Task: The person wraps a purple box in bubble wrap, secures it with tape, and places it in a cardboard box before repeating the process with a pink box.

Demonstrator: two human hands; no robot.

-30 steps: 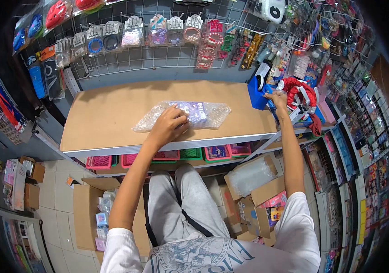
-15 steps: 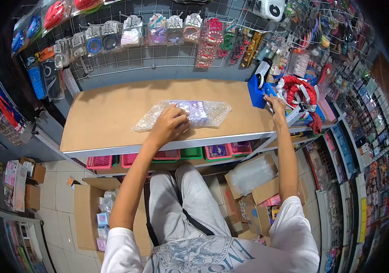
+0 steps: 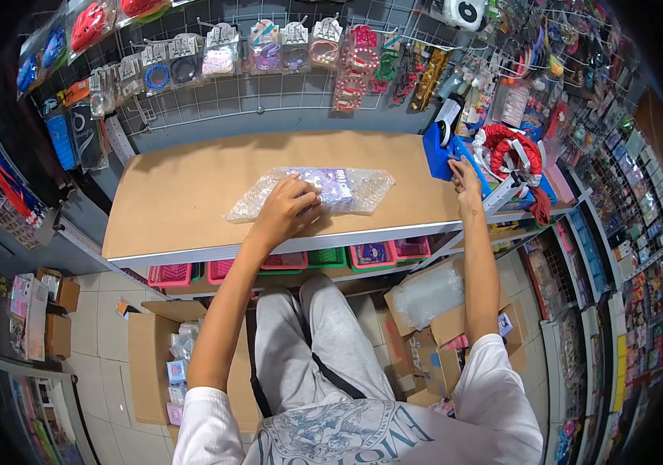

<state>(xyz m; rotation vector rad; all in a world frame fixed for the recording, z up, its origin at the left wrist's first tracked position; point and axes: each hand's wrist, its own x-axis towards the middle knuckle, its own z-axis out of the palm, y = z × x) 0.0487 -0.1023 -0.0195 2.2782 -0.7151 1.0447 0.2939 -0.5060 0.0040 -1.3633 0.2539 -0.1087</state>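
A purple box (image 3: 336, 186) lies on the tabletop inside a sheet of clear bubble wrap (image 3: 370, 192). My left hand (image 3: 289, 208) rests over the left part of this package, its bent fingers holding the wrap against the box. At the right end of the table stands a blue tape dispenser (image 3: 437, 153) with a roll in its upper part. My right hand (image 3: 467, 184) is at the dispenser's near right side, fingertips pinched together close to its edge. Whatever sits between those fingertips is too small to make out.
Red and white fabric rings (image 3: 510, 155) sit right of the dispenser. Pink and green baskets (image 3: 325, 257) line the shelf below. Open cardboard boxes (image 3: 149, 364) stand on the floor both sides of my legs. Packaged accessories hang on the wire grid (image 3: 262, 97) behind.
My right hand has shifted slightly at the dispenser, and its fingers are drawn closer together. My left hand and the wrapped box stay in place.
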